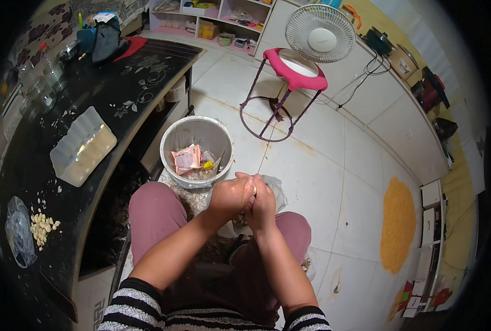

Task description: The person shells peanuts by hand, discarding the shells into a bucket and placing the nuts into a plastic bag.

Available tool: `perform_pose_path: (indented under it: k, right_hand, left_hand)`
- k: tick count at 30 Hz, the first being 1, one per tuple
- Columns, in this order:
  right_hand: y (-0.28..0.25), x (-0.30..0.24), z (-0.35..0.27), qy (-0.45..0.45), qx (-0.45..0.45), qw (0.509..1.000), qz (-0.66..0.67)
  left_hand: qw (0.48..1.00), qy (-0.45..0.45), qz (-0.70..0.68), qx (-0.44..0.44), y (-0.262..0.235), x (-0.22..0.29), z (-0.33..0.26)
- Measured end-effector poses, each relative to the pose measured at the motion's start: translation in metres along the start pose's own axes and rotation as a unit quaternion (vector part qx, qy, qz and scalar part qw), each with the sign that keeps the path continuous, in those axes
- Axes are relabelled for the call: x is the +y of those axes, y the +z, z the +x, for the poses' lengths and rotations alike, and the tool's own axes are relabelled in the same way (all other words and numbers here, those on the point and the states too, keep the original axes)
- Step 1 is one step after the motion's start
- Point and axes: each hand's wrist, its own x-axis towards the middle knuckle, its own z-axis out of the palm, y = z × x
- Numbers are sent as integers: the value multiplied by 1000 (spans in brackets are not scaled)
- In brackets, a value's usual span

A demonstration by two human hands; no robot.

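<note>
Both my hands meet over my lap, fingers closed together. Between the fingertips shows a small pale garlic clove (255, 190), mostly covered. My left hand (230, 196) pinches it from the left, and my right hand (263, 203) presses in from the right. Below them a clear plastic bag (276, 190) lies between my knees, its contents largely hidden by my hands. On the black table at left sits a heap of peeled garlic cloves (44, 227), beside a crumpled clear bag (20, 231). A translucent plastic tub (84, 148) there holds more pale cloves.
A lined waste bin (197, 127) with wrappers stands just beyond my hands. Farther off, a fan (320, 34) rests on a pink stool (289, 74). Glass jars (44, 91) crowd the black table's (107, 118) far left. Yellow grain (398, 226) is spread on the floor at right.
</note>
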Motion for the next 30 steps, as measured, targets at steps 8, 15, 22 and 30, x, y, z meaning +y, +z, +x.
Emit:
perform_pose_path:
  k: [8, 15, 22, 30]
  right_hand:
    - [-5, 2, 5, 46, -58, 994, 86]
    - [-13, 5, 6, 18, -107, 992, 71]
    - [-25, 14, 11, -26, -130, 990, 56]
    - [-15, 4, 5, -49, -44, 998, 18]
  left_hand:
    - [999, -38, 5, 29, 1, 1, -4]
    - [994, -80, -29, -63, -10, 9, 1]
    - [998, -50, 3, -36, -5, 2, 0]
    - [993, -114, 13, -37, -14, 0, 6]
